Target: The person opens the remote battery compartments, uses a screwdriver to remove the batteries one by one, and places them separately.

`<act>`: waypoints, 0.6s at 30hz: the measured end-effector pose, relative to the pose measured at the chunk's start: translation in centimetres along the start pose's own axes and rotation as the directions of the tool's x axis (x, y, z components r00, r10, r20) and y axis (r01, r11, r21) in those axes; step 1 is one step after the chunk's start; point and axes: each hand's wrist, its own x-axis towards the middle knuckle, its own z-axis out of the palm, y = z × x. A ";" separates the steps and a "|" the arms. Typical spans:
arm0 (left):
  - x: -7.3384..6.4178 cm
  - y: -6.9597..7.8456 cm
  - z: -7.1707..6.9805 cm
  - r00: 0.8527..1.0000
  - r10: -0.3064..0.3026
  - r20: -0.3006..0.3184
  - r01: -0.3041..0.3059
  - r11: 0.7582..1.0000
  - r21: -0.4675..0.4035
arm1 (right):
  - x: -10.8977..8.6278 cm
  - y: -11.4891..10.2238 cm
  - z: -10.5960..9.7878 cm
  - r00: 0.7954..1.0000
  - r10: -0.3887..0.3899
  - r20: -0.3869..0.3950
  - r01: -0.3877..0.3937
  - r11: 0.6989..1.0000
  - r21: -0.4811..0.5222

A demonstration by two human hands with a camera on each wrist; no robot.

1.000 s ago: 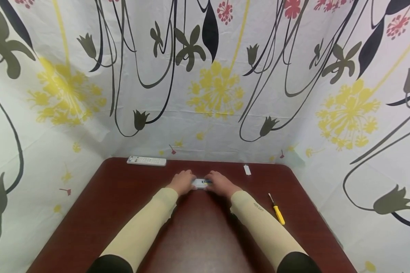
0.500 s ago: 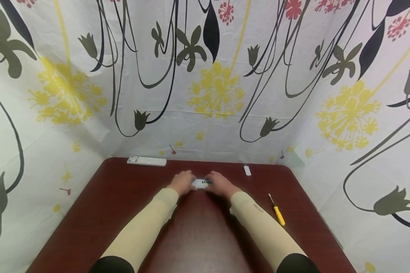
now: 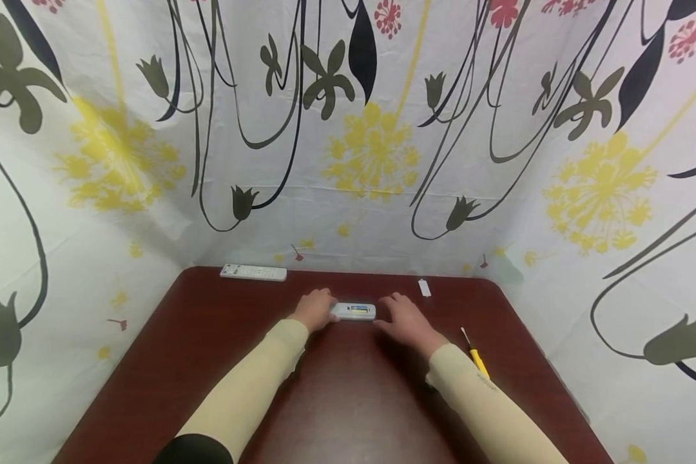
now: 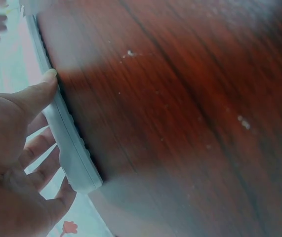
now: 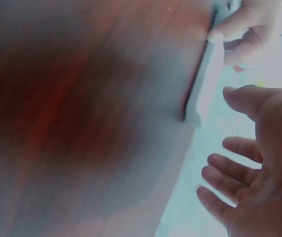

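Observation:
A pale remote control (image 3: 342, 314) lies face down, its battery compartment uncovered and a battery (image 3: 358, 310) showing inside. My left hand (image 3: 315, 309) holds its left end, with the thumb along the near edge and the fingers on the far side in the left wrist view. Just past the remote's right end, my right hand (image 3: 408, 320) is apart from it, fingers spread and relaxed with nothing in them. In the right wrist view, a gap separates the right hand (image 5: 264, 158) from the end of the remote (image 5: 207, 89).
Toward the back right lies a small white cover (image 3: 425, 287). A yellow-handled screwdriver (image 3: 478, 362) is partly behind the right sleeve. Another white remote (image 3: 254, 272) rests along the back left edge of the dark red-brown table (image 3: 220, 335). Patterned cloth (image 3: 371, 219) hangs around it.
My right hand has let go of the remote and moved right, uncovering its right end and battery compartment. The left hand still holds the other end.

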 end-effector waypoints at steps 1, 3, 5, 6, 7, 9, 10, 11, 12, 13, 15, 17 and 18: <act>0.0 0.0 0.0 1.000 -0.002 -0.003 0.002 1.000 0.001 | -0.6 0.4 -0.4 1.000 0.007 -0.009 -0.007 1.000 -0.004; -0.1 -0.1 0.0 1.000 -0.002 -0.008 0.002 1.000 0.004 | -1.9 1.0 -1.2 0.999 0.035 -0.015 -0.036 0.999 -0.007; 0.0 -0.2 0.0 1.000 0.004 -0.007 -0.004 1.000 0.005 | -3.2 1.7 -2.1 0.997 0.076 -0.021 -0.077 0.997 -0.011; 0.0 -0.3 0.1 1.000 0.007 -0.008 -0.006 1.000 0.009 | -3.8 2.0 -2.5 0.994 0.100 -0.031 -0.101 0.995 -0.014; 0.0 -0.3 0.1 1.000 0.006 -0.007 -0.006 1.000 0.011 | -4.4 2.4 -2.9 0.992 0.122 -0.042 -0.122 0.992 -0.012; 0.0 -0.3 0.2 1.000 0.004 -0.007 -0.004 1.000 0.010 | -5.5 3.3 -3.7 0.984 0.165 -0.061 -0.166 0.986 -0.009; 0.0 -0.3 0.2 1.000 0.003 -0.007 -0.003 1.000 0.006 | -6.1 3.7 -4.1 0.979 0.190 -0.070 -0.190 0.982 -0.005; 0.1 -0.3 0.2 1.000 0.002 -0.009 -0.002 1.000 0.004 | -6.6 4.2 -4.4 0.974 0.213 -0.079 -0.214 0.977 -0.001; 0.1 -0.3 0.2 1.000 0.001 -0.010 -0.001 1.000 -0.001 | -7.2 4.7 -4.8 0.967 0.239 -0.085 -0.239 0.971 0.006; 0.1 -0.3 0.2 1.000 -0.002 -0.008 0.001 1.000 -0.007 | -7.8 5.1 -5.1 0.960 0.265 -0.086 -0.264 0.964 0.014; 0.2 -0.3 0.3 1.000 0.000 -0.008 0.000 1.000 -0.011 | -9.0 6.0 -5.7 0.946 0.313 -0.082 -0.313 0.950 0.024; 0.2 -0.4 0.3 1.000 0.002 -0.007 -0.002 1.000 -0.009 | -10.3 6.6 -6.2 0.931 0.358 -0.065 -0.357 0.934 0.033; 0.2 -0.4 0.3 1.000 0.002 -0.004 -0.002 1.000 -0.007 | -10.9 6.9 -6.4 0.925 0.376 -0.053 -0.374 0.927 0.035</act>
